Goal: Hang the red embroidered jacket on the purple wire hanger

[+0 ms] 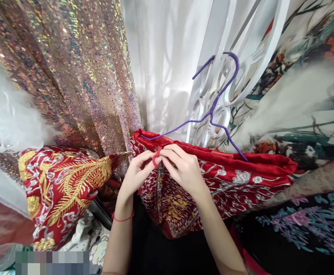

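In the middle of the head view, my left hand [140, 172] and my right hand [182, 165] meet fingertip to fingertip. Both pinch a small looped red cord [156, 158], which shows between the fingers. Behind and below them spreads a red satin garment [227, 179] with silver and gold embroidery, its plain red band running along the top. A purple wire hanger [213, 110] stands up from that band, its lower ends against the fabric. My fingers partly hide where the cord joins the garment.
Another red piece with gold embroidery [72, 187] lies on the left. Behind are a sequinned curtain [78, 68], a white scrollwork frame [227, 88] and patterned fabric [316, 84]. White fluff [9, 110] is at far left, dark floral fabric [307, 225] at lower right.
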### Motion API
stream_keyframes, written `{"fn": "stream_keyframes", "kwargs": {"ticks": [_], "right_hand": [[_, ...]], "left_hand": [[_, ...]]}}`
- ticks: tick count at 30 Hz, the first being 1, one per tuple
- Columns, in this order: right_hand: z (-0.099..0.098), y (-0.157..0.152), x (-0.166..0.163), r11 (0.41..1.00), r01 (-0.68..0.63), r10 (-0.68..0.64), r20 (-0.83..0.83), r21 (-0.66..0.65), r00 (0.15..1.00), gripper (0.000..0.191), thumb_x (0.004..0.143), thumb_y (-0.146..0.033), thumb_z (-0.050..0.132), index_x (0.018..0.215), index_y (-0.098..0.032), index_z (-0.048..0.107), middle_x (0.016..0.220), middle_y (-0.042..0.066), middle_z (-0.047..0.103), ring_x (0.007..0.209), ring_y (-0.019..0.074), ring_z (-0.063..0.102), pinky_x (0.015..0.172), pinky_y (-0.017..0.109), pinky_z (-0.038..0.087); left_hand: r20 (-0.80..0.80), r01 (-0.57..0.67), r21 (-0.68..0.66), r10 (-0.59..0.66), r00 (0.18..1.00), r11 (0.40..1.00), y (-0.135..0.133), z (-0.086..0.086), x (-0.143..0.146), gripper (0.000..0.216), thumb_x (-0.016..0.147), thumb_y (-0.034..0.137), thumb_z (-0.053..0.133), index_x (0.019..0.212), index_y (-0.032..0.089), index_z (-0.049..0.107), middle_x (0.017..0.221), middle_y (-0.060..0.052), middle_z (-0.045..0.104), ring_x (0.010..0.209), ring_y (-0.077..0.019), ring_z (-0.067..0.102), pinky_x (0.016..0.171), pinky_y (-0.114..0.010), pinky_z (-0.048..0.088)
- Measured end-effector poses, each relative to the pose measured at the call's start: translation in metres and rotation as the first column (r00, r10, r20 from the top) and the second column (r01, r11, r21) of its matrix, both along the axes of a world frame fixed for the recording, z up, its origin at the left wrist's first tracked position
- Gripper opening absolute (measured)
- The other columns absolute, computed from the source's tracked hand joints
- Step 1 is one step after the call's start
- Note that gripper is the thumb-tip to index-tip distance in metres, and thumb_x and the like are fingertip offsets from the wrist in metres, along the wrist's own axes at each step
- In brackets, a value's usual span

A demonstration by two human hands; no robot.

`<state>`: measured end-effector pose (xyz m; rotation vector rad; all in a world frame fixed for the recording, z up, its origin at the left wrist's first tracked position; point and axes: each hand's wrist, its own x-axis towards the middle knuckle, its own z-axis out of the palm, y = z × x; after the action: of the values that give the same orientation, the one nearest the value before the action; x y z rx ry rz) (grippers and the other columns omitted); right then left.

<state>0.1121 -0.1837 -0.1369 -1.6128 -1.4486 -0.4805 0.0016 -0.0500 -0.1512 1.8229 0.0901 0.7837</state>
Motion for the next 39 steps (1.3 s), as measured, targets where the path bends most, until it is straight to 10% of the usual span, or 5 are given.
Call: {"fn": "stream_keyframes", "kwargs": {"ticks": [5, 13, 24, 34, 39], "right_hand": [[-0.008, 0.005, -0.006, 0.984, 0.114, -0.097, -0.127, 0.134, 0.987, 0.018, 0.100, -0.022, 0.049, 0.100, -0.020, 0.067, 0.098, 0.006, 0.071, 0.088, 0.0155, 0.068, 0.076, 0.025, 0.053], [-0.021, 0.002, -0.007, 0.905, 0.381, -0.339, -0.222, 0.187, 0.914, 0.021, 0.102, -0.026, 0.045, 0.099, -0.020, 0.065, 0.091, 0.005, 0.073, 0.076, 0.0151, 0.067, 0.069, 0.026, 0.051], [-0.031, -0.006, 0.004, 0.783, 0.586, -0.563, -0.165, 0.208, 0.810, 0.024, 0.102, -0.029, 0.047, 0.098, -0.020, 0.068, 0.089, 0.005, 0.075, 0.066, 0.0138, 0.065, 0.057, 0.024, 0.041], [-0.046, -0.009, 0.006, 0.762, 0.595, -0.566, -0.183, 0.256, 0.804, 0.017, 0.099, -0.027, 0.050, 0.099, -0.018, 0.065, 0.084, 0.006, 0.075, 0.063, 0.0131, 0.066, 0.059, 0.024, 0.046], [-0.035, -0.003, -0.010, 0.872, 0.386, -0.208, -0.485, 0.300, 0.849, 0.012, 0.100, -0.030, 0.049, 0.106, -0.021, 0.054, 0.080, 0.000, 0.071, 0.048, 0.0084, 0.062, 0.044, 0.020, 0.045]], "left_hand": [[0.118, -0.130, -0.188, 0.154, 0.981, 0.973, 0.005, -0.006, 0.005, 0.029, 0.093, 0.050, 0.061, 0.094, 0.021, 0.062, 0.063, 0.004, 0.052, 0.053, -0.0085, 0.044, 0.052, -0.021, 0.038], [0.212, -0.461, -0.031, 0.457, 0.864, 0.887, 0.009, -0.016, 0.020, 0.024, 0.096, 0.044, 0.057, 0.095, 0.020, 0.059, 0.065, 0.005, 0.053, 0.056, -0.0081, 0.051, 0.056, -0.020, 0.040], [0.216, -0.557, 0.114, 0.527, 0.822, 0.823, 0.021, -0.022, 0.020, 0.020, 0.097, 0.039, 0.057, 0.096, 0.020, 0.064, 0.064, 0.005, 0.061, 0.054, -0.0085, 0.058, 0.059, -0.020, 0.042], [0.163, -0.643, 0.127, 0.624, 0.765, 0.755, 0.029, -0.063, 0.020, 0.024, 0.100, 0.038, 0.050, 0.107, 0.019, 0.064, 0.061, 0.005, 0.060, 0.051, -0.0091, 0.056, 0.057, -0.020, 0.043], [0.299, -0.581, 0.198, 0.516, 0.803, 0.789, 0.023, -0.052, 0.019, 0.022, 0.099, 0.035, 0.053, 0.110, 0.019, 0.062, 0.096, -0.005, 0.070, 0.087, -0.0154, 0.068, 0.084, -0.028, 0.053]]}}
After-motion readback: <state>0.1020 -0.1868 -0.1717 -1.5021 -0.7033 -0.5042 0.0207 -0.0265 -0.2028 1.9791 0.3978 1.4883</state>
